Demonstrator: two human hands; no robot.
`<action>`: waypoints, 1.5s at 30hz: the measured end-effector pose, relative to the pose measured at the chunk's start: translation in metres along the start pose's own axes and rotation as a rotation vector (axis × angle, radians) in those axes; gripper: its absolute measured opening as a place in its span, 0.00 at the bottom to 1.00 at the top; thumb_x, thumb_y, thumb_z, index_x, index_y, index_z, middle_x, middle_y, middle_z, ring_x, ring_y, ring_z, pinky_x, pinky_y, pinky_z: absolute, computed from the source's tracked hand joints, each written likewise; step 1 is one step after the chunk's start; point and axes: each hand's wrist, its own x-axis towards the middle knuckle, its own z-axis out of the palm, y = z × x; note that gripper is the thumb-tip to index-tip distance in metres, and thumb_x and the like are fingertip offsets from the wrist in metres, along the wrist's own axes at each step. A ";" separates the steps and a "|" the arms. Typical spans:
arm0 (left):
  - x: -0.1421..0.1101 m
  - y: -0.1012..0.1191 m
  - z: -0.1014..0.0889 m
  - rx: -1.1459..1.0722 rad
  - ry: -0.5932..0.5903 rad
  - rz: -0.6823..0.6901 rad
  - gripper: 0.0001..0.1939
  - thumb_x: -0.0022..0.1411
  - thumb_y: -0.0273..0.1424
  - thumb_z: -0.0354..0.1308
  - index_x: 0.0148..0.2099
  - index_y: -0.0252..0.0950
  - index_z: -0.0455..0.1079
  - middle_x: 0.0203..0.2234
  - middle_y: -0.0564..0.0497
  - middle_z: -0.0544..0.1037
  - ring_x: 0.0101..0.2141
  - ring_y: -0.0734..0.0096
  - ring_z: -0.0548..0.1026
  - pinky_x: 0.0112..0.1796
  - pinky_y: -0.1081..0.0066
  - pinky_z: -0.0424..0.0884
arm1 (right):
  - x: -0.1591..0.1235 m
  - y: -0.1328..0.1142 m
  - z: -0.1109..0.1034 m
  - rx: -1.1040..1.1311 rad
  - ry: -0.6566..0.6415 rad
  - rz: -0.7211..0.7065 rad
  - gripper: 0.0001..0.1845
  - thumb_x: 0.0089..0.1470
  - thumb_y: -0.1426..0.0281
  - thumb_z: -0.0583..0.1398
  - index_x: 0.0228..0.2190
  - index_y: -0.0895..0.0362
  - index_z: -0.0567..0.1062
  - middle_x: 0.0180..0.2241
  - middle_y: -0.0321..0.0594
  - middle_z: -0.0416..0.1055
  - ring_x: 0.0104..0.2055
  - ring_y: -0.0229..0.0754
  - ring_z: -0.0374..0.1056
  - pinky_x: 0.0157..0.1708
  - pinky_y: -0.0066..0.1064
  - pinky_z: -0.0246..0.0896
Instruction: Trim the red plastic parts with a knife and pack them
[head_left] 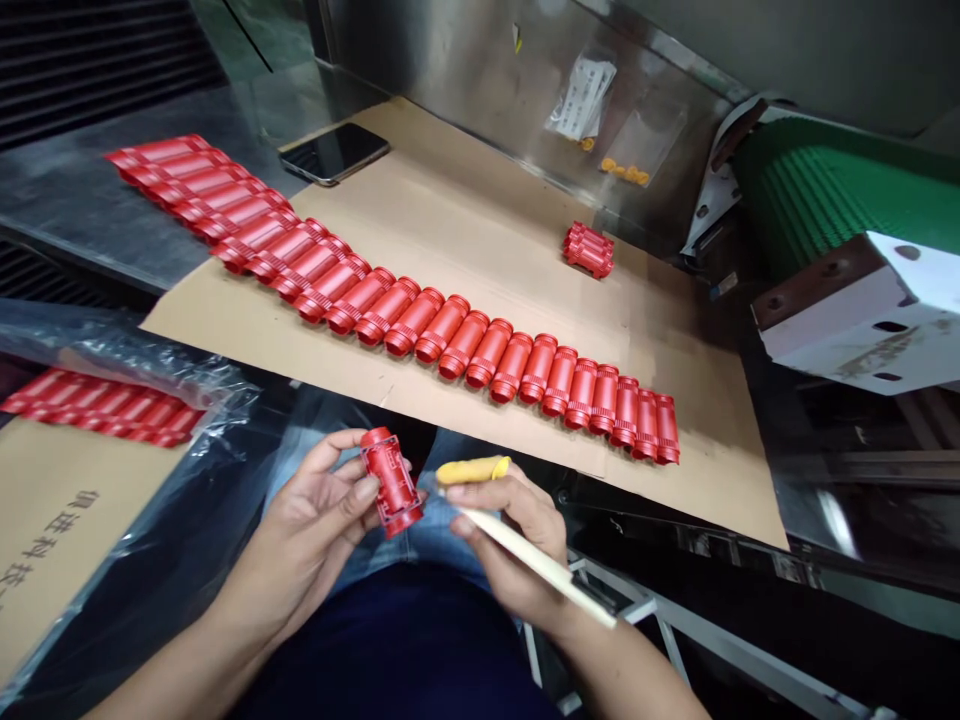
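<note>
My left hand grips a red moulded plastic cylinder with ribbed ends, holding it upright between thumb and fingers. My right hand is close beside it, closed around a long cream-coloured tool with a yellow end. Its tip is near the red part, though contact cannot be told. Beyond my hands, a long curving row of several similar red cylinders lies on a cardboard sheet. A small stacked cluster of red parts sits farther right.
A smartphone lies at the sheet's far edge, below a steel wall with hanging plastic bags. A green conveyor belt and white metal housing stand right. More red parts lie in plastic wrap at left.
</note>
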 end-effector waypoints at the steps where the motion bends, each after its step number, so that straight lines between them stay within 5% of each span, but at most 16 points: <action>1: -0.002 -0.003 -0.002 0.027 -0.004 0.052 0.20 0.67 0.35 0.81 0.57 0.44 0.80 0.44 0.47 0.90 0.41 0.62 0.88 0.42 0.69 0.88 | 0.000 0.004 0.001 -0.089 0.043 -0.024 0.07 0.75 0.67 0.71 0.52 0.53 0.86 0.50 0.47 0.89 0.52 0.47 0.87 0.54 0.40 0.87; 5: -0.010 -0.013 -0.011 0.163 -0.010 0.211 0.15 0.66 0.30 0.81 0.51 0.45 0.83 0.48 0.49 0.90 0.47 0.57 0.89 0.50 0.66 0.87 | -0.002 0.015 0.013 -0.179 0.030 -0.210 0.14 0.75 0.73 0.68 0.58 0.54 0.83 0.49 0.50 0.88 0.53 0.51 0.86 0.54 0.44 0.87; 11: -0.017 -0.017 -0.013 0.255 -0.034 0.267 0.10 0.71 0.29 0.77 0.50 0.47 0.84 0.48 0.53 0.90 0.49 0.64 0.89 0.54 0.73 0.84 | -0.002 0.016 0.027 -0.197 0.017 -0.333 0.18 0.74 0.76 0.67 0.62 0.57 0.82 0.49 0.52 0.88 0.53 0.52 0.86 0.53 0.44 0.89; 22: -0.018 -0.016 -0.009 0.283 -0.031 0.321 0.10 0.70 0.29 0.78 0.49 0.48 0.85 0.46 0.52 0.91 0.46 0.65 0.90 0.52 0.75 0.85 | -0.005 0.014 0.032 -0.254 0.076 -0.326 0.15 0.74 0.76 0.66 0.59 0.54 0.82 0.46 0.48 0.88 0.48 0.51 0.88 0.47 0.43 0.90; 27: -0.020 -0.020 -0.009 0.263 -0.018 0.348 0.11 0.68 0.29 0.79 0.49 0.47 0.85 0.48 0.51 0.92 0.47 0.62 0.91 0.52 0.73 0.86 | -0.012 0.010 0.035 -0.254 0.090 -0.308 0.16 0.72 0.80 0.66 0.58 0.60 0.81 0.48 0.53 0.86 0.51 0.52 0.86 0.51 0.44 0.88; 34: -0.022 -0.014 -0.007 0.261 0.020 0.255 0.10 0.68 0.31 0.80 0.48 0.49 0.85 0.48 0.52 0.91 0.50 0.61 0.89 0.55 0.72 0.84 | -0.011 0.008 0.028 -0.169 0.044 -0.240 0.15 0.74 0.74 0.66 0.58 0.53 0.80 0.48 0.50 0.88 0.50 0.53 0.86 0.51 0.47 0.87; 45: -0.020 -0.011 -0.002 0.273 0.029 0.299 0.10 0.66 0.30 0.81 0.46 0.48 0.86 0.43 0.52 0.90 0.46 0.62 0.90 0.50 0.73 0.87 | -0.010 0.010 0.027 -0.161 0.044 -0.248 0.14 0.74 0.75 0.67 0.57 0.55 0.81 0.47 0.49 0.88 0.50 0.51 0.86 0.53 0.45 0.87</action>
